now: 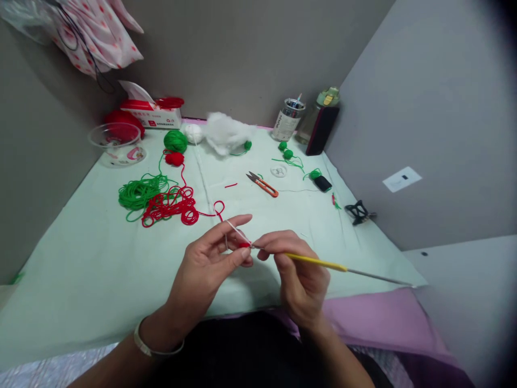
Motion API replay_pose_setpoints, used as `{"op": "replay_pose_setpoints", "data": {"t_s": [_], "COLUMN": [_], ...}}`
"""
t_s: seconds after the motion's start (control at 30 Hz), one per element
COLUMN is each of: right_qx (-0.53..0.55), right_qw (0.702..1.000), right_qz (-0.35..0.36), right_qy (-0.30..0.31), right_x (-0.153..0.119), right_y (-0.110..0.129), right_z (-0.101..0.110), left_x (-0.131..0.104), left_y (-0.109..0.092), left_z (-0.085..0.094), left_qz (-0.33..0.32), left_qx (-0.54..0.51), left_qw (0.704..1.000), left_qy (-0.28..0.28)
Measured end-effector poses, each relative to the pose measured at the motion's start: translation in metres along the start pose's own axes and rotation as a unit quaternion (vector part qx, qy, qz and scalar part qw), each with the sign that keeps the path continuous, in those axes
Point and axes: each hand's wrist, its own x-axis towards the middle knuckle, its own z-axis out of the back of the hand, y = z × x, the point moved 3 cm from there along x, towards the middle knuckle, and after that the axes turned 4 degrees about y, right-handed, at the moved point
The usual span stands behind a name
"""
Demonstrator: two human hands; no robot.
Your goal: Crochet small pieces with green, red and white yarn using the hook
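Observation:
My left hand (214,256) pinches a small piece of red crochet work (244,245) between thumb and fingers. White yarn (238,230) runs over its raised index finger, down to the piece, and back across the table to a white ball. My right hand (301,272) is closed around a crochet hook (319,262) with a yellow grip and metal shaft. The hook's tip meets the red piece at the left fingertips. Red yarn (218,207) trails from near the left hand to a loose red heap (177,207). Fingers hide most of the piece.
Orange thread snips (263,185) lie beyond my hands. Green yarn (139,193), a green ball (175,141), a white ball (193,133) and stuffing (226,133) sit farther back. A pen can (288,121), bottle (311,121) and phone (322,130) stand back right; a tissue box (161,117) stands back left.

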Motion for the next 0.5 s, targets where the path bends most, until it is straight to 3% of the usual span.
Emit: {"op": "replay_pose_setpoints", "data": {"t_s": [0.23,0.33,0.5], "right_qx": [-0.185,-0.132,-0.010], "right_qw": [0.981,0.990,0.998], "right_qz": [0.052,0.002,-0.062], "right_qy": [-0.012,-0.053,-0.018], "right_x": [-0.019,-0.019,-0.007], "right_y": [-0.007,-0.008,0.000], "right_z": [-0.011,-0.012,-0.012], "left_x": [0.002,0.001,0.002], "left_y": [0.005,0.005,0.005], "left_z": [-0.007,-0.010,-0.009], "left_qz": [0.009,0.004,-0.016], "left_qx": [-0.048,-0.050,-0.038], "left_qw": [0.999,0.999,0.999], "left_qy": [0.003,-0.007,-0.017]}}
